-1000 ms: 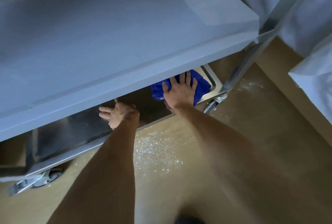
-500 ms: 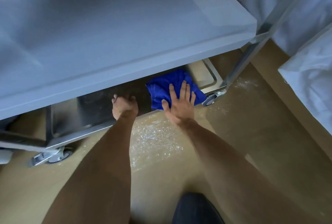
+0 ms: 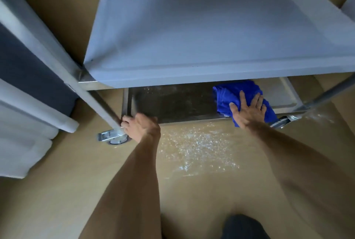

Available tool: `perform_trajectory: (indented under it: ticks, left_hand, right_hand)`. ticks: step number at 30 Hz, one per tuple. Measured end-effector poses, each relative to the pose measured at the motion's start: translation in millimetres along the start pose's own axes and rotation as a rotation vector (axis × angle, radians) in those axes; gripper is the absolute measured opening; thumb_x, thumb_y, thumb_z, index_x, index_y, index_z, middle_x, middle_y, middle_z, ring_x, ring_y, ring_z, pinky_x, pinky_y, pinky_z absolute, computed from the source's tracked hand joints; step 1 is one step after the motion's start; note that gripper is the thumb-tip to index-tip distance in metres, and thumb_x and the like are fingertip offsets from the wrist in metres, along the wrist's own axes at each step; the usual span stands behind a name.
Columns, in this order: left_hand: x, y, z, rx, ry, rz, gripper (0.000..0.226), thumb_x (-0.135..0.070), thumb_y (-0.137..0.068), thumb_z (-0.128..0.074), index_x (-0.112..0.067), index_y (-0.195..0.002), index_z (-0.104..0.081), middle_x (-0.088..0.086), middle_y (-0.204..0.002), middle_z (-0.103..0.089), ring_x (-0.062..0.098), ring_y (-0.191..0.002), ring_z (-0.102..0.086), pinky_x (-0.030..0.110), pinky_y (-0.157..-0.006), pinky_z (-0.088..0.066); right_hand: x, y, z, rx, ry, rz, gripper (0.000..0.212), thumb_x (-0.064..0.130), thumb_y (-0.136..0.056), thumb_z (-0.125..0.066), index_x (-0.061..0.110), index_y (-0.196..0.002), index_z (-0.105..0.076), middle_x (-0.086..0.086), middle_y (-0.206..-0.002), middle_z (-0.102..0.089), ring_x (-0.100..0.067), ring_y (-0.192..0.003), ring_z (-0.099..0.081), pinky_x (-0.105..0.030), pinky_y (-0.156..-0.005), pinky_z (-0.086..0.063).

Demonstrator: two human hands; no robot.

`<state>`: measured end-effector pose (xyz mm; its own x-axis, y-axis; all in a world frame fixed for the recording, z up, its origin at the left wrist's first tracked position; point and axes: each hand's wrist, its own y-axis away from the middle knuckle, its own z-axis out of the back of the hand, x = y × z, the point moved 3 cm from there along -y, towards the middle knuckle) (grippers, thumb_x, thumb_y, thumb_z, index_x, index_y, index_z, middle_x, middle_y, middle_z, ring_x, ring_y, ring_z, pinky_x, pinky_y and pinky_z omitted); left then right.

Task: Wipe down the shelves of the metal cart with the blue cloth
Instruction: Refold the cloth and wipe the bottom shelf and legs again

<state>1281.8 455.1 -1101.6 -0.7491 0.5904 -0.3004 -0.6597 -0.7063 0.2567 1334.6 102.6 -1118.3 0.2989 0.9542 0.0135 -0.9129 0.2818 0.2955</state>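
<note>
The metal cart's middle shelf (image 3: pixel 192 37) fills the upper view, covering most of the bottom shelf (image 3: pixel 172 102), whose dark dusty front strip shows below it. A bunched blue cloth (image 3: pixel 228 94) lies on the right part of the bottom shelf, spilling over its front rim. My right hand (image 3: pixel 247 110) lies flat on the cloth with fingers spread, pressing it down. My left hand (image 3: pixel 141 126) grips the front left corner of the bottom shelf, beside the cart's leg (image 3: pixel 99 108), fingers curled over the rim.
White crumbs and dust (image 3: pixel 199 146) are scattered on the tan floor in front of the cart. A caster wheel (image 3: pixel 113 137) sits under the left leg, another caster (image 3: pixel 282 120) at the right. White bedding (image 3: pixel 25 148) lies left. My dark knee (image 3: pixel 244 225) shows at the bottom.
My left hand slid left along the bottom shelf's front rim to its corner by the leg. My right hand and the cloth pulled toward the front rim. The view shifted back and left.
</note>
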Motion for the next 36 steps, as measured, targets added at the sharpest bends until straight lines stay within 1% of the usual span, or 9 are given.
perform_trajectory:
  ticks: [5, 8, 11, 15, 22, 26, 31, 34, 36]
  left_hand:
    - [1, 1, 2, -0.008, 0.024, -0.005, 0.042, -0.046, -0.082, -0.071, -0.013, -0.107, -0.07, 0.016, -0.14, -0.038, 0.035, -0.126, -0.034, 0.045, -0.1, -0.039]
    - [3, 2, 0, -0.03, 0.0, -0.025, 0.044, -0.048, -0.081, -0.071, -0.014, -0.107, -0.07, 0.013, -0.131, -0.04, 0.032, -0.121, -0.035, 0.044, -0.095, -0.042]
    - [6, 0, 1, -0.042, -0.013, -0.044, 0.04, -0.05, -0.082, -0.068, -0.02, -0.107, -0.07, 0.01, -0.125, -0.041, 0.031, -0.118, -0.035, 0.043, -0.094, -0.042]
    - [2, 2, 5, 0.01, -0.055, -0.029, 0.043, -0.053, -0.081, -0.068, -0.02, -0.108, -0.07, 0.012, -0.13, -0.041, 0.031, -0.121, -0.035, 0.044, -0.096, -0.037]
    - [-2, 13, -6, -0.004, -0.048, -0.056, 0.044, -0.054, -0.085, -0.063, -0.016, -0.107, -0.068, 0.013, -0.131, -0.041, 0.033, -0.119, -0.036, 0.048, -0.096, -0.036]
    - [-4, 21, -12, -0.039, -0.053, -0.099, 0.046, -0.054, -0.086, -0.06, -0.015, -0.109, -0.067, 0.014, -0.129, -0.041, 0.033, -0.119, -0.035, 0.048, -0.097, -0.037]
    - [-6, 22, -5, 0.004, -0.098, -0.123, 0.04, -0.045, -0.09, -0.054, -0.015, -0.115, -0.064, 0.014, -0.128, -0.042, 0.033, -0.12, -0.036, 0.046, -0.097, -0.038]
    - [-1, 25, 6, 0.023, -0.133, -0.162, 0.034, -0.026, -0.088, -0.055, -0.012, -0.118, -0.063, 0.013, -0.127, -0.045, 0.031, -0.12, -0.04, 0.045, -0.097, -0.04]
    - [5, 22, 17, 0.035, -0.095, -0.185, 0.032, -0.018, -0.087, -0.054, -0.007, -0.115, -0.064, 0.014, -0.124, -0.051, 0.032, -0.117, -0.047, 0.043, -0.094, -0.045]
  right_hand:
    - [123, -1, -10, -0.036, 0.011, 0.168, 0.074, 0.066, -0.098, -0.014, 0.028, -0.158, 0.006, -0.029, -0.161, 0.012, -0.043, -0.15, 0.011, -0.055, -0.121, 0.0]
    - [213, 20, -21, -0.051, 0.009, 0.341, 0.072, 0.064, -0.099, -0.015, 0.028, -0.159, 0.003, -0.031, -0.161, 0.006, -0.045, -0.15, 0.008, -0.055, -0.119, 0.003]
    - [258, 46, -27, -0.06, -0.038, 0.425, 0.069, 0.059, -0.1, -0.02, 0.028, -0.159, -0.004, -0.028, -0.162, 0.005, -0.042, -0.15, 0.01, -0.054, -0.12, 0.005]
    - [225, 51, -26, -0.116, -0.078, 0.408, 0.061, 0.054, -0.102, -0.022, 0.029, -0.157, -0.016, -0.022, -0.164, -0.003, -0.035, -0.152, 0.003, -0.05, -0.122, -0.002]
    - [84, 54, -32, -0.256, -0.21, -0.045, 0.06, 0.054, -0.103, -0.019, 0.027, -0.157, -0.024, -0.021, -0.164, -0.008, -0.034, -0.152, -0.004, -0.048, -0.121, -0.009]
    - [66, 55, -36, -0.267, -0.287, -0.184, 0.065, 0.055, -0.101, -0.023, 0.024, -0.158, -0.02, -0.025, -0.163, -0.001, -0.038, -0.152, 0.003, -0.05, -0.12, -0.008]
    - [128, 100, -61, -0.314, -0.209, 0.164, 0.071, 0.056, -0.096, -0.03, 0.018, -0.156, -0.025, -0.036, -0.159, -0.005, -0.049, -0.149, -0.001, -0.059, -0.116, -0.014]
    - [192, 123, -67, -0.228, -0.132, 0.374, 0.069, 0.054, -0.1, -0.026, 0.021, -0.158, -0.012, -0.035, -0.159, 0.006, -0.047, -0.149, 0.01, -0.057, -0.119, -0.005]
    - [212, 128, -66, -0.154, -0.083, 0.435, 0.067, 0.05, -0.102, -0.03, 0.025, -0.158, -0.004, -0.032, -0.159, 0.014, -0.044, -0.149, 0.016, -0.055, -0.12, 0.0]
